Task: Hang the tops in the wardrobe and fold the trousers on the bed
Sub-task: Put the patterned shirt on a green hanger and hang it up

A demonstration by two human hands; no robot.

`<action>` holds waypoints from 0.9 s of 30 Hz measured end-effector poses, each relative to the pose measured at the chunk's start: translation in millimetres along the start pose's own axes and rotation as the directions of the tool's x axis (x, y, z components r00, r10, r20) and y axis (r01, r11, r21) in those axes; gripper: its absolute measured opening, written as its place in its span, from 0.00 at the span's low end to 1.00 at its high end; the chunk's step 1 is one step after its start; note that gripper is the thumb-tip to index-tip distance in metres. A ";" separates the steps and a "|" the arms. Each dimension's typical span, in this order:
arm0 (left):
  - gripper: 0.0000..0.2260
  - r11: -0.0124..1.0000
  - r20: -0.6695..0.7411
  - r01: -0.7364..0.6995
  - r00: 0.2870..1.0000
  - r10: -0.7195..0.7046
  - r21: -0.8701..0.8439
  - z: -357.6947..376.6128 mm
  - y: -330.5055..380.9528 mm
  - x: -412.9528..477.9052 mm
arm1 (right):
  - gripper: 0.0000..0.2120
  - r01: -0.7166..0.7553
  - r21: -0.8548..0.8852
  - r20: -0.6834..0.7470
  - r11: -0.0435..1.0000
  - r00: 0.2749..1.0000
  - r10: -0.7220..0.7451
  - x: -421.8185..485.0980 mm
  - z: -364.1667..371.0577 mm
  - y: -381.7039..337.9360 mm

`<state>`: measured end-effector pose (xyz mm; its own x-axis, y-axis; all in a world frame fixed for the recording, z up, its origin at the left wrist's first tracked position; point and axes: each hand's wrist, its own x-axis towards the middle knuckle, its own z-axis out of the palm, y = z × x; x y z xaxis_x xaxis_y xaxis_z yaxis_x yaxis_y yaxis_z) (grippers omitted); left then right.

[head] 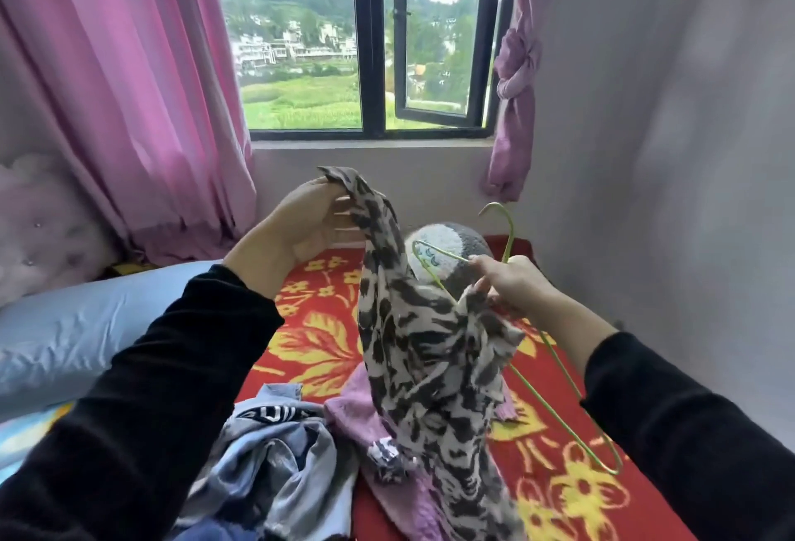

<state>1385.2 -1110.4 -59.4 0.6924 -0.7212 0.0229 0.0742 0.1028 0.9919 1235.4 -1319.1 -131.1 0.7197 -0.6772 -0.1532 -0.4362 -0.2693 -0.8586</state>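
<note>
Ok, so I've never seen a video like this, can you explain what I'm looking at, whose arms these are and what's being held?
There is no machine here. One camera sits on a person's head, looking forward and down, so the black-sleeved arms are theirs. The left hand holds up a black-and-white patterned top by its upper end; the right hand grips a green wire hanger. Below, on the bed's red flowered cover, lie a blue-grey garment and a pink garment.
</note>
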 end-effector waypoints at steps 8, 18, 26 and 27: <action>0.16 0.954 -0.044 0.140 0.987 -0.157 -0.264 -10.4 -9.2 3.0 | 0.21 0.157 0.447 0.000 0.881 0.985 -0.175 11.4 -14.0 -2.6; 0.19 0.815 -0.278 0.043 0.949 0.148 0.578 -17.6 -18.3 -3.0 | 0.22 0.144 0.232 0.143 0.962 0.973 -0.180 6.6 -16.6 32.2; 0.15 0.140 -0.064 -0.026 0.797 0.600 0.990 -6.7 -26.6 -6.7 | 0.22 0.234 0.070 0.081 0.970 0.968 -0.239 1.3 20.1 24.6; 0.15 0.152 -0.118 0.034 0.805 0.581 0.988 -7.2 -27.1 -5.3 | 0.22 0.246 0.065 0.050 0.967 0.967 -0.249 0.7 24.9 20.2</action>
<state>1384.7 -1104.3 -87.2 0.6850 -0.4404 0.5803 -0.6738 -0.6859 0.2748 1240.5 -1307.9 -160.7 0.8319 -0.5533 0.0413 -0.2100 -0.3828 -0.8997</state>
